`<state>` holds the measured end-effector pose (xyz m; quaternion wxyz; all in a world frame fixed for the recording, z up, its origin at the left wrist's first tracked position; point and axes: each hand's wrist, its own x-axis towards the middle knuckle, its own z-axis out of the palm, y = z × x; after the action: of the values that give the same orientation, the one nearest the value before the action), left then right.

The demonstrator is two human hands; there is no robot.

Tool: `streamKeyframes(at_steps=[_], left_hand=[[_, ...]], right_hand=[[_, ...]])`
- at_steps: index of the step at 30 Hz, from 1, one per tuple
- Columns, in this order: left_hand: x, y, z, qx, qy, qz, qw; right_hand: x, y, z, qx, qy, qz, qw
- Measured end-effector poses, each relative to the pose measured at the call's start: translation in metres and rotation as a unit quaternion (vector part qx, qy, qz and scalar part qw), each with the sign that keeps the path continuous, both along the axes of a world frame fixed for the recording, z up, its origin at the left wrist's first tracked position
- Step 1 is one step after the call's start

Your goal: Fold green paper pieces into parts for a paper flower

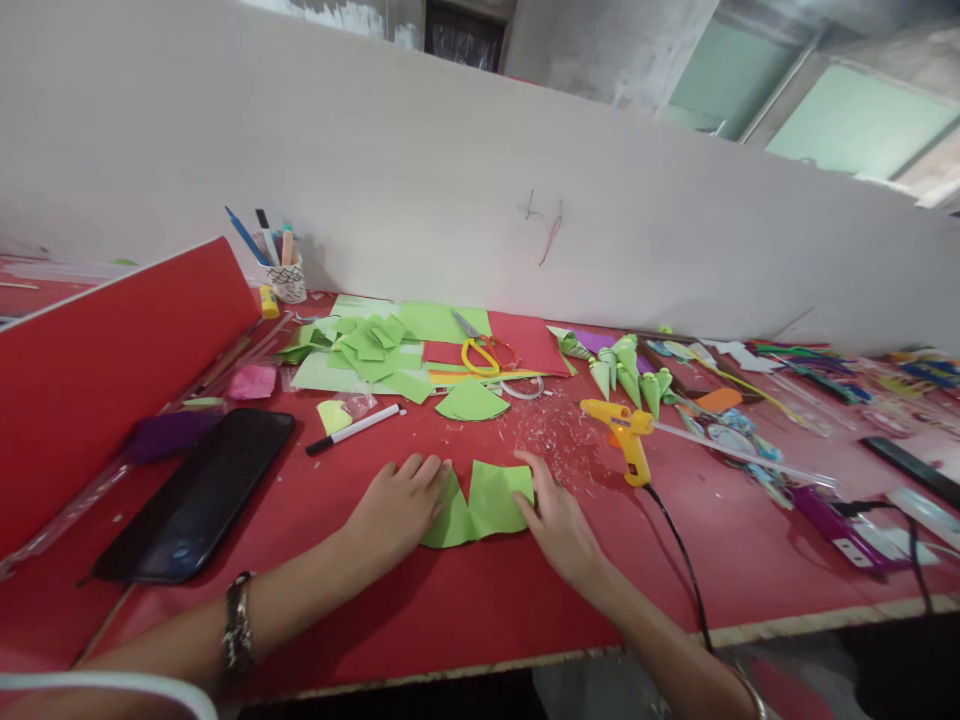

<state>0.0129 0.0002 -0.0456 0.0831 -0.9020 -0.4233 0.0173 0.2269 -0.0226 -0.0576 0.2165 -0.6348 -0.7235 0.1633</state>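
A green paper piece [501, 500] with a notch at its top lies on the red table in front of me. My left hand [409, 500] rests over its left part, fingers bent and pressed on the paper, covering that edge. At the right edge, my right hand [559, 515] holds the paper, thumb on top and index finger stretched along the corner. Just beyond lies a stack of green fan-shaped papers [472, 401]. Scissors [481, 358] with yellow handles lie behind it on coloured sheets.
A yellow glue gun [619, 432] lies right with its cord trailing over the front edge. Green paper cones [628, 366] stand behind it. Left are a black phone [202, 500], a marker [355, 429] and a pen cup [286, 279]. A purple power strip [847, 528] lies far right.
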Motion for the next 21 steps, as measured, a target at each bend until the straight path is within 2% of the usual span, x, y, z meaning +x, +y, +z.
streamKeyframes(at_steps=[9,12,17,21], left_hand=[[0.0,-0.001,0.001,-0.002,0.008,0.007,1.0],[0.0,-0.001,-0.001,0.002,0.004,0.006,1.0],[0.001,-0.003,-0.003,0.009,-0.003,0.009,1.0],[0.0,-0.003,-0.001,0.008,-0.007,0.012,1.0]], right_hand=[[0.012,-0.011,-0.006,0.043,0.018,-0.025,0.999],[0.02,-0.012,-0.006,0.022,0.016,-0.04,0.999],[0.029,-0.005,0.001,0.037,0.044,-0.063,0.996],[0.026,0.011,0.012,0.045,0.13,-0.061,0.989]])
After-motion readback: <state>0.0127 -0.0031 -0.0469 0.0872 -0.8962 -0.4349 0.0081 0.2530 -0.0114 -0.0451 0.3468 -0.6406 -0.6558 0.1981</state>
